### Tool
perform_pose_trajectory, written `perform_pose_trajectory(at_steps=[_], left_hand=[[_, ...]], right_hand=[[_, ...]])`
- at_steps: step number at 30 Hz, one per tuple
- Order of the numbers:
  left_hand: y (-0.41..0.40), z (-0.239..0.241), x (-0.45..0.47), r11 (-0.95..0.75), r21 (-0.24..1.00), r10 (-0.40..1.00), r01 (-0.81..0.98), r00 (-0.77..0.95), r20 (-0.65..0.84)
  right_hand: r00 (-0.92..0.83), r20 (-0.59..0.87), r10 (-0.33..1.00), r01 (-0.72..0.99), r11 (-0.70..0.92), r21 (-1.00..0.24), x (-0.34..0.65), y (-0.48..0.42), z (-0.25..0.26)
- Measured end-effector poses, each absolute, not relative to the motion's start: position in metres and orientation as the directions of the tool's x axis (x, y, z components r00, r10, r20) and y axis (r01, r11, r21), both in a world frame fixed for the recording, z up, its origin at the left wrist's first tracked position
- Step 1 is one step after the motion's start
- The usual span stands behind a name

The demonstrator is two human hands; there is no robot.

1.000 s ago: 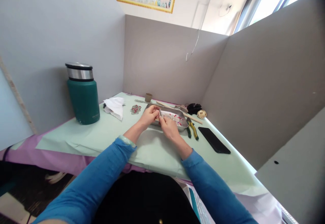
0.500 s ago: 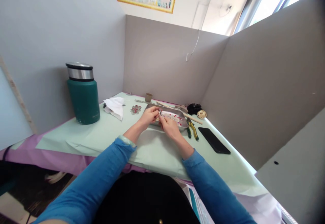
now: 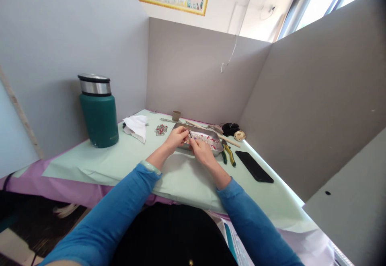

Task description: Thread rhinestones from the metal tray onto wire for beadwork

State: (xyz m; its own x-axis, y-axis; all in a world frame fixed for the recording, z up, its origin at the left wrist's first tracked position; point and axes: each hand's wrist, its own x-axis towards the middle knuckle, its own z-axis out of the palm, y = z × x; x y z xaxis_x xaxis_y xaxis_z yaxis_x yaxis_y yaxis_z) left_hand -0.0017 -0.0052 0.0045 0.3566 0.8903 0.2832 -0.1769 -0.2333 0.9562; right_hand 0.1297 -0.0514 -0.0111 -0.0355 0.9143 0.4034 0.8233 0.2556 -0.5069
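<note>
Over the near side of a metal tray (image 3: 221,152), my two hands are close together. My left hand (image 3: 178,136) is closed in a pinch, and what lies between its fingertips is too small to make out. From the closed fingers of my right hand (image 3: 201,150) a thin dark metal tool (image 3: 190,133) points up toward the left fingertips; its kind is unclear. Red and clear beads (image 3: 208,139) lie loose in the tray. A small heap of red and silvery beadwork (image 3: 161,130) rests on the table left of the tray.
Yellow-green pliers (image 3: 230,156) and a black phone (image 3: 254,166) lie right of the tray. Wooden sticks (image 3: 229,140) cross behind it. A small brown cup (image 3: 176,115), white tissue (image 3: 135,127) and large green bottle (image 3: 99,119) stand or lie left. Grey partitions enclose the table.
</note>
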Motion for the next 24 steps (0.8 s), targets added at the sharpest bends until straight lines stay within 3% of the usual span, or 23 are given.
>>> perform_pose_trajectory(at_steps=[5,9,16,24], left_hand=[[-0.0007,0.001,-0.0016,-0.484,0.863,0.863,0.146,0.239,0.444],[0.0001,0.0012,-0.0016,-0.567,0.734,0.822,0.375,0.19,0.537],[0.0004,0.0006,0.0005,-0.543,0.763,0.839,0.35,0.217,0.498],[-0.0022,0.0,0.0021,-0.614,0.681,0.787,0.399,0.238,0.57]], right_hand=[[0.046,0.447,0.893,0.949,0.1,-0.298,0.1269,-0.0565,-0.0129],[0.05,0.445,0.894,0.971,0.061,-0.233,0.1256,-0.0572,-0.0137],[0.042,0.426,0.904,0.961,0.081,-0.265,0.1255,-0.0557,-0.014],[0.05,0.448,0.892,0.927,0.125,-0.353,0.1212,-0.0564,-0.0121]])
